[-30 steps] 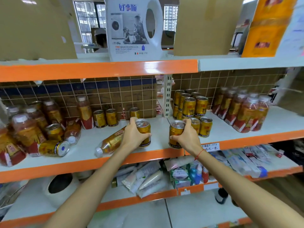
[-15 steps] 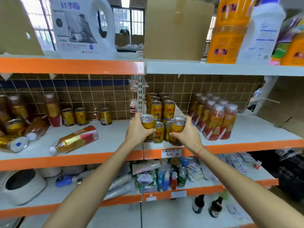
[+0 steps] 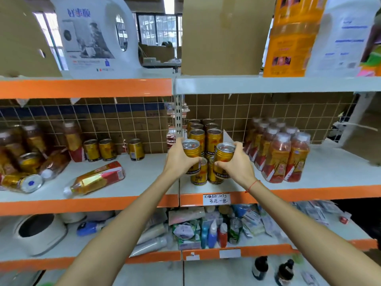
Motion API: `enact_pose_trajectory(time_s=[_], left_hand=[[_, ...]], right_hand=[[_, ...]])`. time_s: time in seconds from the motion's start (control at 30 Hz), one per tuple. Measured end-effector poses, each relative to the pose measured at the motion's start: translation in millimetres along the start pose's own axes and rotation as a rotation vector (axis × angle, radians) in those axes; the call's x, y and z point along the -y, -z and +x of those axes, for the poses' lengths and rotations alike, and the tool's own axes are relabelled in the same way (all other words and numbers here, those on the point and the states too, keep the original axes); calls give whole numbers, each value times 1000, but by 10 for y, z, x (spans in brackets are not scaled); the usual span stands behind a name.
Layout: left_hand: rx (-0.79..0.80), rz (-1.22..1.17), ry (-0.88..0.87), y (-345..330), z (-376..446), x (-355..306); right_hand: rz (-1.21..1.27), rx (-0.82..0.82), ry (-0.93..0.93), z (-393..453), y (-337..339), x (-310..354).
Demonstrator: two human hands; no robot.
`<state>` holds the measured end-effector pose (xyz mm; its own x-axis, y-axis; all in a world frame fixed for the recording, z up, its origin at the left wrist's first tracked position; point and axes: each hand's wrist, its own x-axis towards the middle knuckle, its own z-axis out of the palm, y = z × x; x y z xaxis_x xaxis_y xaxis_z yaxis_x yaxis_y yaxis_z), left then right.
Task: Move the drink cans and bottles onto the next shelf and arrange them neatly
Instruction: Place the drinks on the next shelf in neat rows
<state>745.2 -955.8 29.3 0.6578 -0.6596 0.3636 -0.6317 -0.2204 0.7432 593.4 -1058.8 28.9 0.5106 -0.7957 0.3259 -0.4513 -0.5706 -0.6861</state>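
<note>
each hand (image 3: 179, 159) (image 3: 237, 164) grips one upright gold can (image 3: 192, 150) (image 3: 223, 156).

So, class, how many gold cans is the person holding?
2: the left can in the left hand, the right can in the right hand, both by the shelved cans. None seems hidden.

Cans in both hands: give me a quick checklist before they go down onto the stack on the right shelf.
1. Left hand grips its can: ok.
2. Right hand grips its can: ok.
3. Both held cans upright: ok, the right one leans slightly.
4. Stack below stands in tidy rows: ok.
5. Free spots on top of the front cans: cannot tell, the hands hide them.
6. Clearance to the bottles on the right: ok, a gap shows.
</note>
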Motion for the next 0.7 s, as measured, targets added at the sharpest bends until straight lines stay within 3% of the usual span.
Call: enact_pose_trajectory(time_s=[0.7], left_hand=[[-43,86,-64,-374,371,24]], right_hand=[[-40,-33,125,531,-205,-265]])
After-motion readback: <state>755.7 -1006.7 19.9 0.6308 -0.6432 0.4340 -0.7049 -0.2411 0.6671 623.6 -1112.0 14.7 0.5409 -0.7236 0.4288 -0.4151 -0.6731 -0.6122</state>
